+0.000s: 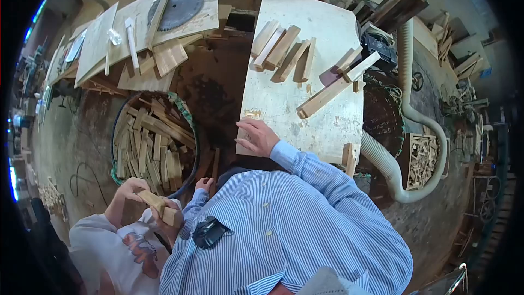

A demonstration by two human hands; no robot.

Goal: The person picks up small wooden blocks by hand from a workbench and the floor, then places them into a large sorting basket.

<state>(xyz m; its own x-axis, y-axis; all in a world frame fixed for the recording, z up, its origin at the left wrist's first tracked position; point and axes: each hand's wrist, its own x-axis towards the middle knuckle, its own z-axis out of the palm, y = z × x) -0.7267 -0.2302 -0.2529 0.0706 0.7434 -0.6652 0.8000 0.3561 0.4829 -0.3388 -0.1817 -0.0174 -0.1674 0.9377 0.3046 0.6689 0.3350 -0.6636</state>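
Note:
My right hand (257, 137) is open, palm down, with its fingers spread over the near left corner of the pale worktable (278, 109). Nothing is in its grasp. Low beside my body is my left hand (204, 184), small in view, its fingers loosely apart and no object visible in them. On the table, nearest my right hand, a long wooden strip (327, 97) lies at a slant with a lighter wooden piece (363, 66) at its far end. Farther back, several short wooden pieces (284, 45) lie side by side. A wooden block (351, 155) stands at the near right corner.
At my left, a person's hands (134, 188) hold wooden blocks (154, 201). A basket of wood offcuts (147, 142) stands between us. A circular saw blade (177, 8) lies on a board at the back left. A ribbed hose (385, 161) curves around the table's right side.

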